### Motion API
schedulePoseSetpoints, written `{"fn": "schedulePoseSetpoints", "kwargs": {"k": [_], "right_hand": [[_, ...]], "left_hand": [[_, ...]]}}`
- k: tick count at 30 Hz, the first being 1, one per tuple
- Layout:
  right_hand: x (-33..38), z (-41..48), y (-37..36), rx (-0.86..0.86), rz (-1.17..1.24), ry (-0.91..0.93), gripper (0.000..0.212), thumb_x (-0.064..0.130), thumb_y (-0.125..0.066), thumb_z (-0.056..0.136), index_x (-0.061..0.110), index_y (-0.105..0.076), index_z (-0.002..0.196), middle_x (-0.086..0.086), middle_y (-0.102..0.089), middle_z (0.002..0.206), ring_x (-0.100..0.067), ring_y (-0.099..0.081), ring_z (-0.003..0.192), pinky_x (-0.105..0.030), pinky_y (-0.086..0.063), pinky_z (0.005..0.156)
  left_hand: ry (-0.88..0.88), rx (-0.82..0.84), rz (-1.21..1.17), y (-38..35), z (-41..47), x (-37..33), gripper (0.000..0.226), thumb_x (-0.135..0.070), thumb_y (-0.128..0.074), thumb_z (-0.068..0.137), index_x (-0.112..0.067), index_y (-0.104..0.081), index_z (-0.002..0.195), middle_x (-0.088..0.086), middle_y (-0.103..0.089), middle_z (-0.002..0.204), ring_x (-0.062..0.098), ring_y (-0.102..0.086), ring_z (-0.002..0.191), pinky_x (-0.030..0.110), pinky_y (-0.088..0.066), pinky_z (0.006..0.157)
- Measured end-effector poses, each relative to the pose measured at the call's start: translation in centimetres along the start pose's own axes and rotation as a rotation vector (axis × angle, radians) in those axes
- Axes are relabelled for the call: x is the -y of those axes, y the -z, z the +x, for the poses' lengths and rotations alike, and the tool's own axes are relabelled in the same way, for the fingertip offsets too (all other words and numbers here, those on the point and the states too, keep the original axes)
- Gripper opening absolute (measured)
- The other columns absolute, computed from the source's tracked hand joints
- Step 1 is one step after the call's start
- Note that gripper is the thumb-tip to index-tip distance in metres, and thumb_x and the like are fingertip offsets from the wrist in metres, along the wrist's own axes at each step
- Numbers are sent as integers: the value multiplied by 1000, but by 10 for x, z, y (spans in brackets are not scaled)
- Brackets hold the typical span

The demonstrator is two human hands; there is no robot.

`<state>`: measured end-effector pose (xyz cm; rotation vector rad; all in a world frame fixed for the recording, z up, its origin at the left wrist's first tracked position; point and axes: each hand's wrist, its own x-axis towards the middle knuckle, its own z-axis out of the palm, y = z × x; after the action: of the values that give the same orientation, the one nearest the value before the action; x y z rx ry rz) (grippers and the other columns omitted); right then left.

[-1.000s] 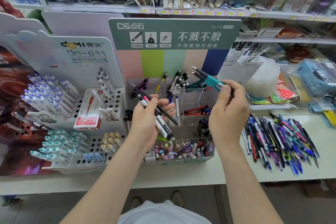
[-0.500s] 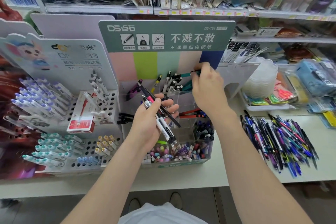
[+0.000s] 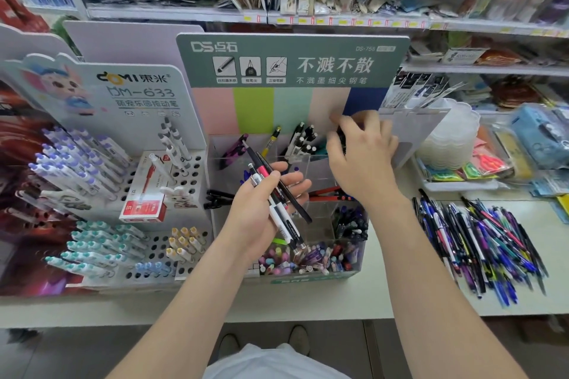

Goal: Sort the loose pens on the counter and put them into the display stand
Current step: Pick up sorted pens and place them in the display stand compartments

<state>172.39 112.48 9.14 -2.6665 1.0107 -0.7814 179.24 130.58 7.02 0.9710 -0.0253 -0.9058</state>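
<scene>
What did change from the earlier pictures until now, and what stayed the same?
The right hand moved down and forward, bringing its teal pens from above the display stand to the back right compartment; they are hidden now, so release is unclear. The left hand keeps gripping its pen bundle; the loose pile stayed.

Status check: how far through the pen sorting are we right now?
Done: the clear acrylic display stand already holds some sorted pens in its back compartments. In hand: the left hand grips a bunch of black, pink and white pens; the right hand pinches what looks like a dark pen at the back right compartment. Left: the pile of loose mixed-colour pens on the white counter.
</scene>
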Motion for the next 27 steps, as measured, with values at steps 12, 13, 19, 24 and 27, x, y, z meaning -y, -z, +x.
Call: {"fn": "schedulePoseSetpoints", "kwargs": {"k": [12,13,19,24,27], "right_hand": [[49,-102,9,673,1206,-759,37,40,-70,102,11,-60,121,-15,-78,99,-35,-77,78,-48,-66,74],[51,-105,8,700,1320,-813,41,37,-74,100,8,-62,125,-17,-78,101,-33,-76,77,-41,-65,72],[63,-113,-1,382,1429,-890,17,16,-78,96,8,-78,112,-13,-79,90,-18,-70,72,-25,-60,67],[58,-112,-2,168,1144,-678,10,22,-74,100,21,-78,110,-7,-79,83,-17,-70,69,-33,-59,68],[53,-111,1,86,1114,-639,9,22,-75,100,22,-78,108,-4,-80,86,-17,-71,70,-37,-60,70]], "left_hand": [[-142,9,-149,6,-1,-8,17,-16,-37,116,-19,-53,111,19,-74,127,32,-68,128,50,-47,112],[-156,7,-138,6,-1,-9,17,-18,-37,116,-21,-53,111,17,-74,130,30,-68,130,50,-48,111],[-129,15,-172,12,-1,-10,20,-22,-38,116,-22,-58,116,15,-71,137,32,-67,131,53,-49,108],[-127,-40,-212,18,5,-9,25,-21,-35,117,-19,-60,117,14,-74,131,32,-69,127,55,-50,107],[-151,-90,-188,22,7,-10,24,-19,-34,118,-17,-57,116,14,-76,121,34,-70,124,57,-50,110]]}}
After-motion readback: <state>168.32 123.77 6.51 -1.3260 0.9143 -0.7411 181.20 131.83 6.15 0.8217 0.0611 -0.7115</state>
